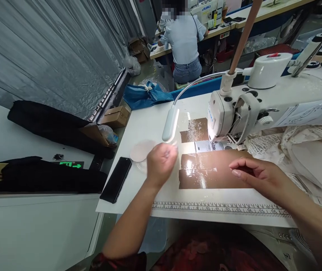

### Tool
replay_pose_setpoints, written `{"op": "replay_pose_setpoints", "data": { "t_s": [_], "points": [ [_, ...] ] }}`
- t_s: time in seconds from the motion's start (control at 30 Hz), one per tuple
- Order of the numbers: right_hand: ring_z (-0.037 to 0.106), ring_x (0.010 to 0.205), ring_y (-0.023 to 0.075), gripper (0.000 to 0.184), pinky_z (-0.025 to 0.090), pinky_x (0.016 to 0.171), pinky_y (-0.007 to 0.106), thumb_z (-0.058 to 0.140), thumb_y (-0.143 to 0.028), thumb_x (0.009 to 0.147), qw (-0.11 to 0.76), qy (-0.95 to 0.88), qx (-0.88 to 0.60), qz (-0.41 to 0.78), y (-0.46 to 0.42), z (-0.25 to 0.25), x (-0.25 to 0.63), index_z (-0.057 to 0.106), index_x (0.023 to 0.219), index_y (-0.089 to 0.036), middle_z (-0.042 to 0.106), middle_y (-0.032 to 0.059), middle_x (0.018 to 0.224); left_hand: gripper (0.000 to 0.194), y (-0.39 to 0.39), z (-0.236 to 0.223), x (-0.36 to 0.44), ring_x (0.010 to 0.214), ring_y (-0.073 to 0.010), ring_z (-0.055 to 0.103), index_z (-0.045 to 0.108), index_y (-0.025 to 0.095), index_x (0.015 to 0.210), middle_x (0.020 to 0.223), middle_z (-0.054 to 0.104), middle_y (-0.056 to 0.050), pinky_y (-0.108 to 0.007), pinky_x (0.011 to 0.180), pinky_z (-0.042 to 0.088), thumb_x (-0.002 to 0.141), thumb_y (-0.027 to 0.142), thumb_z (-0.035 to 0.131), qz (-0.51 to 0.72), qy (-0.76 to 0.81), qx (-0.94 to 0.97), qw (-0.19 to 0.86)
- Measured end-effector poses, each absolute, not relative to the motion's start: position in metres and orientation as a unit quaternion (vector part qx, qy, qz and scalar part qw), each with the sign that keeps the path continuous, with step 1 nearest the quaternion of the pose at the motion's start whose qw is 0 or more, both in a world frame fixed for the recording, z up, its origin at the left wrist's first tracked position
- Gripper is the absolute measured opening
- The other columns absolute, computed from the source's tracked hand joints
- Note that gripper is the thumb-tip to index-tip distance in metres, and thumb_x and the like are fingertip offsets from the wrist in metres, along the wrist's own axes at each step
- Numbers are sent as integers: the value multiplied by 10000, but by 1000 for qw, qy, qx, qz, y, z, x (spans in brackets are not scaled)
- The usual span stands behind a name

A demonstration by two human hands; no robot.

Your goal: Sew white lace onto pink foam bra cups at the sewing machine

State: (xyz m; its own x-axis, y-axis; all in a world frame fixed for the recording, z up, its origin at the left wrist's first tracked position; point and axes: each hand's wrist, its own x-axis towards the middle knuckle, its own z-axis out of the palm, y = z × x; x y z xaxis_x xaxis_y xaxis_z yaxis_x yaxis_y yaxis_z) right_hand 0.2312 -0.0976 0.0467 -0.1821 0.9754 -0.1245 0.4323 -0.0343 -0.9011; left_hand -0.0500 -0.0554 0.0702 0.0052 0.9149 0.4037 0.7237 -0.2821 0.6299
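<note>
Pale round fabric piece (pixel 140 151): lies flat on the bench (pixel 146 116), just beside the left hand (pixel 161 162) and near the black phone (pixel 116 180). A faint lacy edge shows below it. Handling, by judgement: very light, thin and limp, likely to fold or slide; best taken by its outer rim, pinched gently, since a tug could stretch it.

Left hand: fingers curled in, nearly closed, below the head of the lamp (pixel 170 124). A pale glint at the fingertips; cannot tell whether anything is pinched there.

Right hand (pixel 262 175): over the brown tape (pixel 223 169), fingers loosely bent, narrow gap between thumb and forefinger, nothing seen in it. Contact with the tape: cannot tell.

Lace-trimmed fabric pile (pixel 310 162): loose, overlapping, beyond the right hand, beside the sewing machine (pixel 234 109). Judged soft; the openwork might snag, so the plain panels offer safer hold.
</note>
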Motion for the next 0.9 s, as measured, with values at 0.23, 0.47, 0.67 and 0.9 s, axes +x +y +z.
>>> {"op": "replay_pose_setpoints", "data": {
  "t_s": [0.23, 0.47, 0.67, 0.9],
  "points": [
    [645, 741, 187, 291, 459, 639, 300, 442, -287, 899, 196, -771, -555, 244, -65, 44, 217, 716, 992, -257, 736, 18, 895, 206, -49, 19, 49, 703, -235, 574, 612, 122, 731, 676, 595, -101, -324, 592, 416, 881, 115, 471, 49, 465, 884, -8],
    [596, 846, 195, 305, 428, 697, 289, 447, -75, 846, 95, -839, -518, 132, -68, 21, 202, 703, 966, -190, 658, 67, 923, 305, -63, 44, 36, 752, -227, 608, 666, 108, 816, 753, 653, -111, -362, 724, 501, 950, 279, 453, 29, 409, 907, 94],
    [575, 829, 206, 330, 410, 664, 307, 454, -29, 846, 43, -849, -525, 31, -73, 14, 200, 681, 1021, -192, 648, 69, 937, 275, -37, 37, 13, 971, -200, 632, 679, 130, 1048, 1112, 695, -104, -323, 865, 525, 970, 247, 442, 133, 358, 899, 215],
    [608, 848, 215, 450, 434, 621, 309, 453, -20, 837, 41, -831, -555, -18, -67, 11, 196, 660, 1183, -219, 670, 83, 1050, 344, -26, 16, 14, 899, -214, 625, 644, 101, 1190, 1269, 641, -132, -368, 816, 544, 973, 272, 438, 133, 361, 916, 112]
  ]
}}
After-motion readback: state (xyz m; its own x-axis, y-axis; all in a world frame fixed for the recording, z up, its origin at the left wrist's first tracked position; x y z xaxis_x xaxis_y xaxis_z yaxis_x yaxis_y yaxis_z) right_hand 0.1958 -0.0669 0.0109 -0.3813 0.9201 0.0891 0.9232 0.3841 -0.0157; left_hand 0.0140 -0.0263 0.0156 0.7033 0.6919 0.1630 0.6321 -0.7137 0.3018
